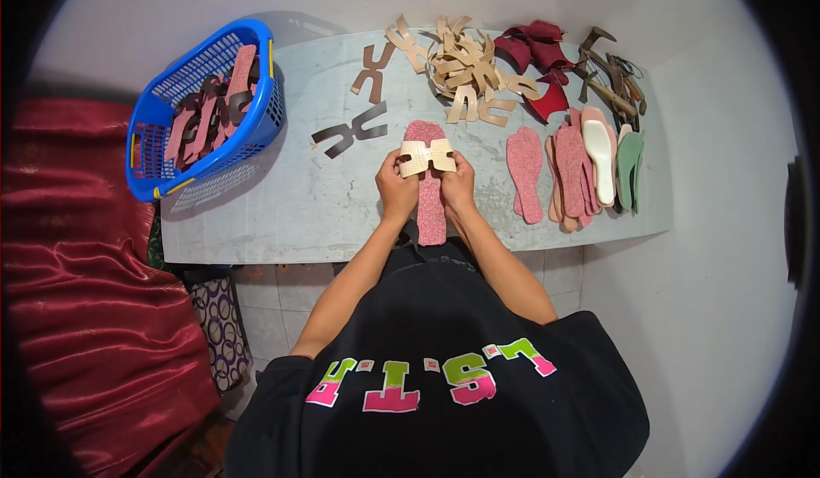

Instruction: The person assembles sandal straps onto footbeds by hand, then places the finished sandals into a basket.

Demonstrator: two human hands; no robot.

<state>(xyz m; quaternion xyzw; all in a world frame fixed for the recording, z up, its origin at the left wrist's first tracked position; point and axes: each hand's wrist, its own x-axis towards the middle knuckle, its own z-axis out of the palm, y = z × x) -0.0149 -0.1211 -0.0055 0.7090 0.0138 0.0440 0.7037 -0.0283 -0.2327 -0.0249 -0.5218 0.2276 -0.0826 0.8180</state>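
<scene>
A pink speckled sole (432, 209) lies lengthwise at the front middle of the table, its lower end near my black shirt. Across its upper part sits a cream H-shaped strap (427, 159). My left hand (398, 186) grips the left side of the strap and sole, fingers closed round the edge. On the right side, my right hand (459, 181) holds the same strap and sole, thumb by the strap's edge. The fingertips under the sole are hidden.
Left on the table (299, 222) stands a blue basket (275, 106) with strapped soles. Dark straps (350, 129) and brown straps (370, 72) lie behind my left hand. Beige straps (465, 64), dark red pieces (547, 102), tools (611, 93) and several soles (524, 170) lie behind and right.
</scene>
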